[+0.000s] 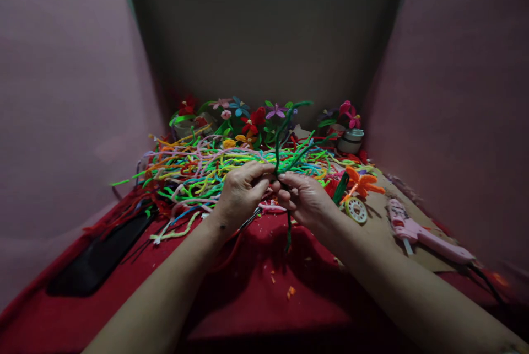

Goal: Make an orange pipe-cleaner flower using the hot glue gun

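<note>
Dark green pipe cleaners (278, 147) are pinched between my two hands at the middle of the view. Their long ends rise and spread to the upper right, and one dark end hangs below the fingers. My left hand (246, 188) holds them with thumb and forefinger, palm down. Close against it, my right hand (303, 194) grips the same spot with its thumb and fingertips. Behind the hands lies a wide heap of many-coloured pipe cleaners (198, 164). An orange pipe-cleaner flower (361, 182) lies to the right of my right hand.
A pink glue gun (430, 238) rests on cardboard (380, 221) at the right, near a round yellow-rimmed spool (356, 210). A black phone-like slab (101, 257) lies left on the red cloth (264, 299). Finished flowers (250, 122) and a jar (350, 140) stand at the back.
</note>
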`<action>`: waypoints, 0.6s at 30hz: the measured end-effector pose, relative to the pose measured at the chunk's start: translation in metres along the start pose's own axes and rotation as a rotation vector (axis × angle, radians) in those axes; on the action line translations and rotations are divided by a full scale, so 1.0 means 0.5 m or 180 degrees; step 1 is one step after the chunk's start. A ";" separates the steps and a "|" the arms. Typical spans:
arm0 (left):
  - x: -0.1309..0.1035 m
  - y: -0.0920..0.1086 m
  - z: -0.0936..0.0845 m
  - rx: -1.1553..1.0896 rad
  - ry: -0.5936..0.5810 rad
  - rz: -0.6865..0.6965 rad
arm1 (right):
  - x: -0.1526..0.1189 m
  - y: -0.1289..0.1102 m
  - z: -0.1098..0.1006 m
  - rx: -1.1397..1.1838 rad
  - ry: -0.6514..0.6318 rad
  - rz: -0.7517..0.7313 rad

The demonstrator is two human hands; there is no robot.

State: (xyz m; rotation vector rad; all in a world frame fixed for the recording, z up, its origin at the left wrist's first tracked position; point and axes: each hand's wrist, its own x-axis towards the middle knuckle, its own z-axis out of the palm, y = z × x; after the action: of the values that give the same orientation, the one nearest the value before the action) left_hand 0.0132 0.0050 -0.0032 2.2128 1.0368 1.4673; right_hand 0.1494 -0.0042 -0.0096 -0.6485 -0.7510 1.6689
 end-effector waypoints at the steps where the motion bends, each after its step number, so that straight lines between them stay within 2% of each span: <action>1: -0.001 -0.001 0.001 0.0125 0.0018 0.0166 | 0.000 0.001 -0.001 0.0005 0.0003 0.0005; 5: -0.003 -0.002 0.003 0.0403 0.0067 0.0478 | -0.001 0.002 -0.001 -0.0024 0.0056 -0.0056; 10: -0.006 -0.001 0.005 0.0385 0.0118 0.0286 | -0.011 -0.003 0.007 -0.0054 0.0022 -0.0201; 14: -0.005 0.001 0.003 0.0429 0.0198 0.0348 | -0.016 -0.004 0.010 -0.0198 0.0152 -0.0249; 18: -0.003 0.008 -0.002 0.0390 0.0071 0.0305 | -0.015 -0.004 0.009 -0.0373 0.0155 -0.0332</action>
State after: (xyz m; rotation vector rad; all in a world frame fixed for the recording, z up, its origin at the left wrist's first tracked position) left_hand 0.0134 0.0011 -0.0015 2.3665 1.0678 1.5088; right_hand 0.1486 -0.0118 -0.0051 -0.7174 -0.8382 1.5174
